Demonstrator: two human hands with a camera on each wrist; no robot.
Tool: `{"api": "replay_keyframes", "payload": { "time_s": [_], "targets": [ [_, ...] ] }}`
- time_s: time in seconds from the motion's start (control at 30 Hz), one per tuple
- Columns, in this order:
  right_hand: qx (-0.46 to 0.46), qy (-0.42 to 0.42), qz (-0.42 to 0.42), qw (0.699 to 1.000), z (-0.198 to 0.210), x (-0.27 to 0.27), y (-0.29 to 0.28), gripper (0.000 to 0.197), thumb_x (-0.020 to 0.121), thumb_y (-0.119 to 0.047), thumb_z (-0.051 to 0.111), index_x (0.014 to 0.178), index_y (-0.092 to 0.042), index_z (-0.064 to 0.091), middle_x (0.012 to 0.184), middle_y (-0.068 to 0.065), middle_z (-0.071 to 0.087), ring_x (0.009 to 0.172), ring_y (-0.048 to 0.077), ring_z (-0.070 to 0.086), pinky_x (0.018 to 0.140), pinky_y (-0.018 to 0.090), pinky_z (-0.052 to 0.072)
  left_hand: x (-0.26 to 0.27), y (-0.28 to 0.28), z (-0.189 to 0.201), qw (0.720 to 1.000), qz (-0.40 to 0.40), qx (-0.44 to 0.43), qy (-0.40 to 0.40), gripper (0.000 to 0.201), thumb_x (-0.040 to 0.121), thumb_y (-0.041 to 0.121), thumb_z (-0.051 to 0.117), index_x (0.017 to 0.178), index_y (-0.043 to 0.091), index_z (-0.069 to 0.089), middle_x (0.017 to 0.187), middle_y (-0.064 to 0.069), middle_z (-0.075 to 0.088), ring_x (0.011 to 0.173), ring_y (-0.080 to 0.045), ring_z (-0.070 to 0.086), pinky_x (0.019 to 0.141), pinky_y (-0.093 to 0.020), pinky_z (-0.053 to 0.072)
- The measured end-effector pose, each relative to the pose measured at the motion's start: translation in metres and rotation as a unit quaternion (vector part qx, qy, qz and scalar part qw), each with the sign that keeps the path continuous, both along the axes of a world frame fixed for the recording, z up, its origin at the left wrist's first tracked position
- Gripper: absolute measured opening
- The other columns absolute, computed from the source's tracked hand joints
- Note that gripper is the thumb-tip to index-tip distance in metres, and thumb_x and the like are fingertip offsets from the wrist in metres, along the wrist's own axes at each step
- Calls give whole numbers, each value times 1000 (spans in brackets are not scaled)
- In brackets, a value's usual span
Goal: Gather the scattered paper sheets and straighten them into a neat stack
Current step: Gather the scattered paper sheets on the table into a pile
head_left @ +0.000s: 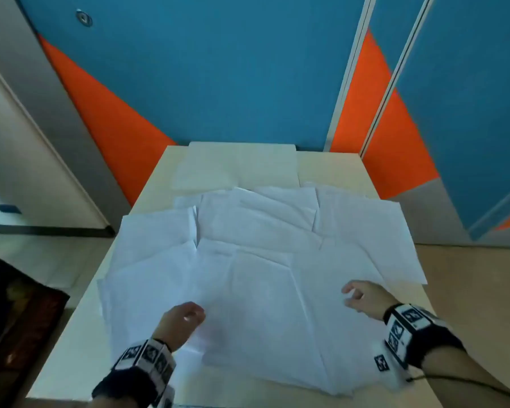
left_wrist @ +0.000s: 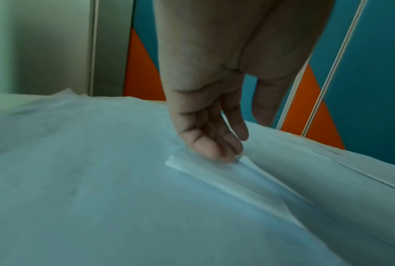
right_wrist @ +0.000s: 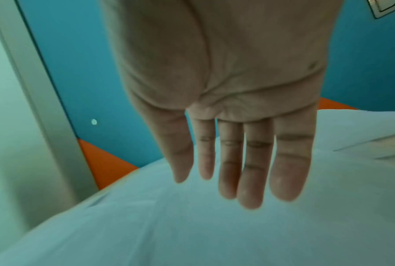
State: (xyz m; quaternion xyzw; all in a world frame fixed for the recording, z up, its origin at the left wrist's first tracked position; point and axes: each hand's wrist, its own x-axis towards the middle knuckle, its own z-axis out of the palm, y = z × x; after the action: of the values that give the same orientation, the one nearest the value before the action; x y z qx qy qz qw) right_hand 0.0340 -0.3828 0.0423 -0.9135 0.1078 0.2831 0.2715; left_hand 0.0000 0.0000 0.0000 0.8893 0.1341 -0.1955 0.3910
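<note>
Blue and orange wall panels (head_left: 206,83) stand behind a pale wooden table (head_left: 333,166). White paper sheets (head_left: 256,260) lie scattered all over the table top, one over another, with some corners hanging past the table edges.

The person's left hand (head_left: 183,319) is down on the near left part of the paper mess. In the left wrist view its fingers (left_wrist: 212,142) are curled, and their tips press on the lifted edge of one sheet (left_wrist: 226,172), which folds up a little right under them. I cannot tell if the thumb is helping to pinch it. More sheets spread away from this hand on every side.

The right hand (head_left: 362,295) is over the near right part of the mess. In the right wrist view its fingers (right_wrist: 253,171) are straight and a bit spread, palm down, with paper just below them. It holds nothing. I cannot tell if it touches the paper.

Past both hands, at the far end of the table, lies a flat cream sheet or board (head_left: 242,163). Both wrists wear black bands with white boxes (head_left: 147,357) that carry black marks.
</note>
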Motion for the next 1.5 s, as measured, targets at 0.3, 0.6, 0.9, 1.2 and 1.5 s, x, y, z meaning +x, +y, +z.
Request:
{"api": "replay_keyframes", "payload": {
  "time_s": [0.3,0.6,0.9,1.2,1.5],
  "targets": [
    [-155,-6,-200,967,-28,1,-36,80,67,-35,80,133,-14,41,135,20,32,125,40,35,100,46,37,10,-3,-1,975,141,166,44,79,80,46,64,142,9,31,142,-18,34,131,-36,34,105,-46,34],
    [-113,-20,-235,965,-42,-7,-8,83,64,-40,80,132,-12,41,130,17,35,123,38,34,103,47,35,31,-23,-2,991,102,65,58,73,78,23,71,136,-1,36,135,-20,39,124,-35,44,104,-36,35],
    [-106,-72,-147,981,-50,3,66,80,67,-42,76,135,-22,39,132,11,35,123,33,34,100,41,34,75,-25,-5,994,93,35,-46,62,84,3,58,142,10,37,132,-17,55,122,-31,51,102,-32,37],
    [-142,-54,-93,984,-48,24,68,85,68,-45,74,140,-23,33,142,8,30,129,30,29,102,41,30,39,2,6,896,-350,273,5,131,55,53,80,149,32,-10,159,-7,-9,148,-29,0,117,-53,12],
    [-137,-62,-83,985,-51,47,99,87,71,-45,72,142,-21,29,143,11,30,130,33,29,103,44,31,86,-5,1,958,-99,257,-79,84,78,10,58,149,24,15,152,-10,21,137,-31,28,109,-42,30]
  ]
}}
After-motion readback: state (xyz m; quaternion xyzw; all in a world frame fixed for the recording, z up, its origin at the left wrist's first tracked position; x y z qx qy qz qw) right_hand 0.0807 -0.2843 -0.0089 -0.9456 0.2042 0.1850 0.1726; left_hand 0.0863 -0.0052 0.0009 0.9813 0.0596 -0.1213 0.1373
